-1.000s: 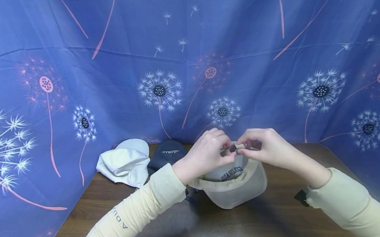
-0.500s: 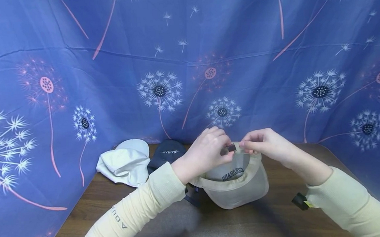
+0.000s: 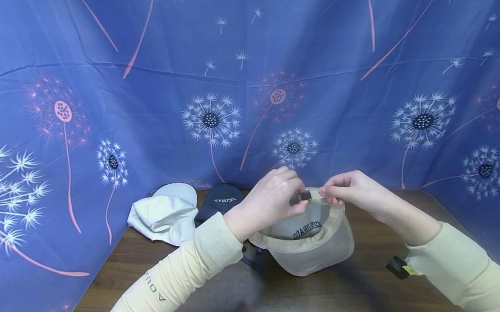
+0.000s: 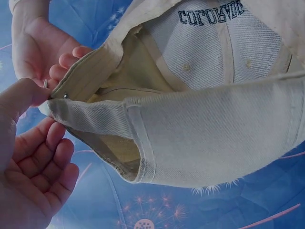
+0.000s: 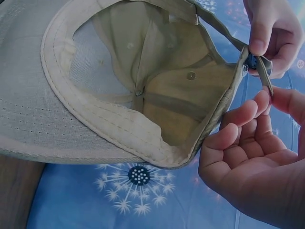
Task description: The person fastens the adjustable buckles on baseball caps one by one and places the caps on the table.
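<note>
A beige baseball cap [image 3: 307, 255] is held up with its inner side facing me and its brim low in the head view. Dark lettering shows on the inside of its front panel. My left hand [image 3: 274, 195] pinches the back strap beside a small dark buckle [image 3: 306, 195]. On the other side, my right hand [image 3: 355, 192] pinches the end of the strap [image 5: 265, 78] between thumb and index finger. In the right wrist view this strap end runs from the buckle to my right fingertips. The other right fingers curl loosely near the cap's edge.
A white cap [image 3: 163, 221] lies at the left of the wooden table [image 3: 285, 306], with a dark cap [image 3: 223, 199] lettered in white beside it. A blue dandelion-print cloth [image 3: 247, 103] hangs behind. A small black box [image 3: 396, 267] sits at my right sleeve.
My right hand has drawn a little to the right, away from my left hand, and more of the strap and buckle shows between them. My left hand stays almost still.
</note>
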The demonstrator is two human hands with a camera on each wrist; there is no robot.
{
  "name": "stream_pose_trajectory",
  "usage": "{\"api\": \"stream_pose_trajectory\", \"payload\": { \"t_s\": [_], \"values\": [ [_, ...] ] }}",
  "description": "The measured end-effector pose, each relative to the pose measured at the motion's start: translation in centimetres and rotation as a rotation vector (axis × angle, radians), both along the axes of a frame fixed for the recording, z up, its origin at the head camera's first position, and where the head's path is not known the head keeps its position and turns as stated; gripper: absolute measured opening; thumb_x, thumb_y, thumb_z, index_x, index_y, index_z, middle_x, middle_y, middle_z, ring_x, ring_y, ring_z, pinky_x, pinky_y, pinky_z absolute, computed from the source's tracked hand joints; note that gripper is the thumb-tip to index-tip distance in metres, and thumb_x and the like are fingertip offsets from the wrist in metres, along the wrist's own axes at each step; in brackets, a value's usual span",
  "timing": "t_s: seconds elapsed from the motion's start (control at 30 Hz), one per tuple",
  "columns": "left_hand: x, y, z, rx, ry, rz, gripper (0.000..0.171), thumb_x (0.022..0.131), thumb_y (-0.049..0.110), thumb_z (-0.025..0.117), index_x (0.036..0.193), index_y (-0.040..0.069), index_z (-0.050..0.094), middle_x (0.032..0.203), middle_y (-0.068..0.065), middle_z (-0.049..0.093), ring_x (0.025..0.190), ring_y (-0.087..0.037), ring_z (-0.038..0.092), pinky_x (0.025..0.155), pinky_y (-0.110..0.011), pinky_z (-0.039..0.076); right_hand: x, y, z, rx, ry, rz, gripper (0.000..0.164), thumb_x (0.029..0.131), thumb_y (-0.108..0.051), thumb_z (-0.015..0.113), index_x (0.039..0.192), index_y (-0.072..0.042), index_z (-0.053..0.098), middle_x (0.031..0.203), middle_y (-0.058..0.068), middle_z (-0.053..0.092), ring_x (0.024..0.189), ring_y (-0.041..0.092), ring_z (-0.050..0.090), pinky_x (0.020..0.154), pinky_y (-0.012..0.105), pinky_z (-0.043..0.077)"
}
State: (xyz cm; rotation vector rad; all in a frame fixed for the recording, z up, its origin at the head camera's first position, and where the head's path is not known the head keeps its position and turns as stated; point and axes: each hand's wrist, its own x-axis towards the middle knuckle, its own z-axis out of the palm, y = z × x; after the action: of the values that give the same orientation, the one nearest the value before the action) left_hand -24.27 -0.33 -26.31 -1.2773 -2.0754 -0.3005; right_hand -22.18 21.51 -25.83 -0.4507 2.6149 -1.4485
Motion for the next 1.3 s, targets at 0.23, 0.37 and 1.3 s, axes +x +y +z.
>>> {"api": "stream_pose_trajectory", "payload": {
  "t_s": [0.23,0.37,1.3],
  "values": [
    [-0.1,0.1,0.1,-0.018,-0.012,0.008,0.012,0.072,0.027,0.064,0.077,0.016,0.064,0.07,0.008,0.054,0.07,-0.008,0.046,0.066,-0.02,0.038,0.1,0.0,0.2,-0.04,-0.034,-0.023,0.027,0.085,-0.022,0.058,0.086,0.005,0.06,0.065,0.0,0.054,0.061,0.011,0.05,0.058,0.029,0.044],
    [-0.1,0.0,0.3,-0.013,-0.029,0.004,0.012,0.072,0.027,0.064,0.077,0.016,0.064,0.07,0.008,0.055,0.07,-0.009,0.046,0.067,-0.02,0.038,0.2,0.2,0.2,-0.083,-0.053,-0.035,0.028,0.085,-0.02,0.057,0.091,0.007,0.06,0.066,-0.001,0.054,0.062,0.01,0.051,0.059,0.028,0.045],
    [-0.5,-0.3,-0.2,-0.02,-0.107,0.062,0.011,0.074,0.026,0.065,0.074,0.015,0.064,0.069,0.008,0.058,0.069,-0.009,0.049,0.068,-0.024,0.042,-0.3,1.5,-0.6,-0.21,-0.111,-0.075,0.018,0.085,-0.024,0.059,0.085,-0.006,0.062,0.071,-0.001,0.057,0.061,0.007,0.052,0.061,0.024,0.047]
  ]
}}
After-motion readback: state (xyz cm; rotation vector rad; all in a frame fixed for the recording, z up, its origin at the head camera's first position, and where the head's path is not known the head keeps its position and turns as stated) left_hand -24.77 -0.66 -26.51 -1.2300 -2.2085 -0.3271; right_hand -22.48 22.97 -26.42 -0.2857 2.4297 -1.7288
